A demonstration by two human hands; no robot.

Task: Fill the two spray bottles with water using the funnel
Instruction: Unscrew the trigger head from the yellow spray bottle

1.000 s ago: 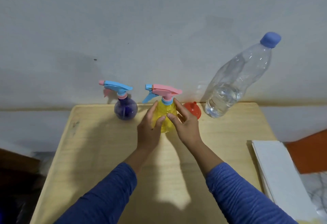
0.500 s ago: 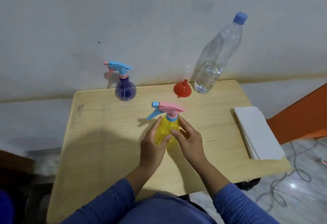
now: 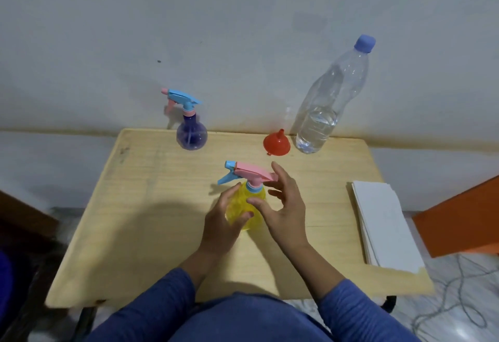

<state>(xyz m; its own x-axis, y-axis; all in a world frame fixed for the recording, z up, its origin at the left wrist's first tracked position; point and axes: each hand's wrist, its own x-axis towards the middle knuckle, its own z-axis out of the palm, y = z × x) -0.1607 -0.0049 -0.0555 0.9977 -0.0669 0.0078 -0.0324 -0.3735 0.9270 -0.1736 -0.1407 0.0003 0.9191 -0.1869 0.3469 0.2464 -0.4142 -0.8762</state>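
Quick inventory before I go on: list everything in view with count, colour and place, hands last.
yellow spray bottle: 1, yellow, pink-and-blue trigger head, table centre
purple spray bottle: 1, purple, blue-and-pink head, back left
funnel: 1, red, upside down, back centre
water bottle: 1, clear, blue cap, partly full, back right
paper stack: 1, white, right edge
table: 1, light wood
left hand: grips yellow bottle's body
right hand: fingers spread beside the trigger head

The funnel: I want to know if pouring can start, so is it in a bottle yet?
No. The red funnel sits upside down on the table, spout up, beside the water bottle.
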